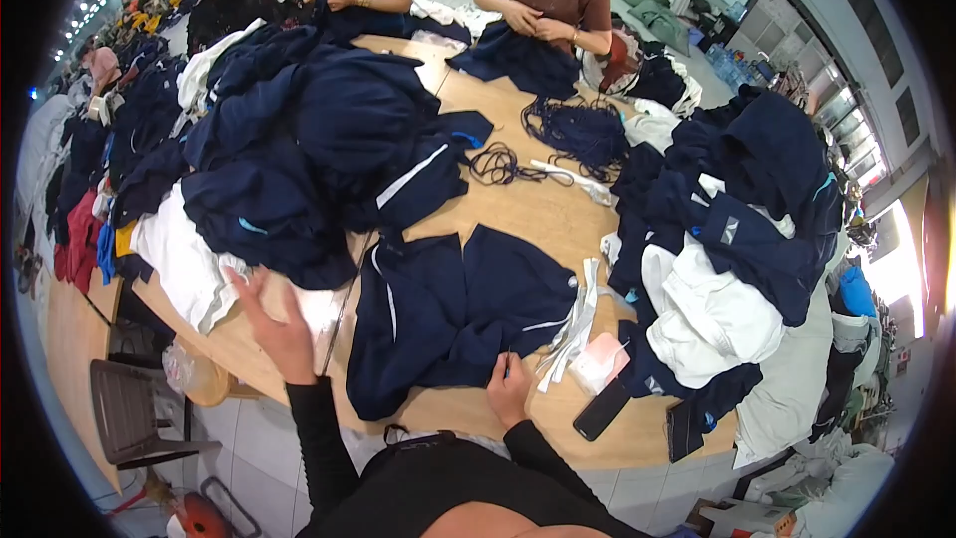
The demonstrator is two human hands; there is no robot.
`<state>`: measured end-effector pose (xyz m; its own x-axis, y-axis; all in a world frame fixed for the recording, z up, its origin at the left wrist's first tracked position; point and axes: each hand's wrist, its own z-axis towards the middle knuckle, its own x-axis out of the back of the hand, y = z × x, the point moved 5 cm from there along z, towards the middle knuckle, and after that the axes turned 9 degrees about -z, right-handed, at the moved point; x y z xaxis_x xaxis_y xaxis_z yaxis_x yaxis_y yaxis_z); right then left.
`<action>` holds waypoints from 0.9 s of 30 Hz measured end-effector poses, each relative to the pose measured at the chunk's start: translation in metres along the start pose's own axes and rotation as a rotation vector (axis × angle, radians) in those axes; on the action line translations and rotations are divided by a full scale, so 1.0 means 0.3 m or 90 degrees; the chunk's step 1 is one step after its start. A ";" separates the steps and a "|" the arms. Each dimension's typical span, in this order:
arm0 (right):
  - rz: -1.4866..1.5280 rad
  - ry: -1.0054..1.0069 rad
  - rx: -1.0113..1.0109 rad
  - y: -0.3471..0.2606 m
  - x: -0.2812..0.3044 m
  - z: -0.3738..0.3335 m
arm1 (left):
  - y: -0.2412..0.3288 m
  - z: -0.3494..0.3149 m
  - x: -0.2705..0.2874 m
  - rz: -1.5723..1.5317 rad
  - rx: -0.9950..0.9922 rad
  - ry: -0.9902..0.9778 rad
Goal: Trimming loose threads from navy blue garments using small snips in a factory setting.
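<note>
A navy garment (pixel 438 309) with thin white piping lies spread on the table in front of me. At its near right edge, my right hand (pixel 509 391) is closed in a pinch, with a small thin tip showing above the fingers; what it grips is too small to make out. My left hand (pixel 275 331) is open, fingers spread, left of the garment and beside a white cloth (pixel 184 254). That cloth hangs out from under a large heap of navy garments (pixel 339 120).
Right of the garment lie white strips (pixel 570 329), a pink-and-white item (pixel 600 361) and a black phone (pixel 602 408). Another navy and white heap (pixel 737 219) fills the right side. Navy cords (pixel 578 134) lie farther back. Two people work across the table (pixel 478 90).
</note>
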<state>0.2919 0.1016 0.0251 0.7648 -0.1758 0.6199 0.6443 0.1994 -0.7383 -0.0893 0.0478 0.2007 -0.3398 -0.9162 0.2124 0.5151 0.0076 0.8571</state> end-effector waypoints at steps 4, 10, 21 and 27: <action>0.015 0.019 -0.002 0.001 -0.020 0.029 | 0.120 0.139 0.069 -0.014 -0.092 0.094; 0.004 -0.012 -0.023 0.013 -0.011 0.000 | -0.458 -0.091 -0.099 0.277 -0.024 -0.186; -0.027 -0.011 -0.011 0.029 -0.006 -0.033 | -0.353 -0.185 -0.189 0.040 -0.072 -0.047; -0.032 -0.023 -0.005 0.023 -0.012 -0.015 | -0.282 -0.116 -0.525 0.067 -0.158 -0.325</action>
<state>0.2936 0.0994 0.0166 0.7315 -0.1510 0.6649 0.6817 0.1834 -0.7083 -0.0519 0.1775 0.0783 -0.5814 -0.6061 0.5427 0.7152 -0.0627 0.6961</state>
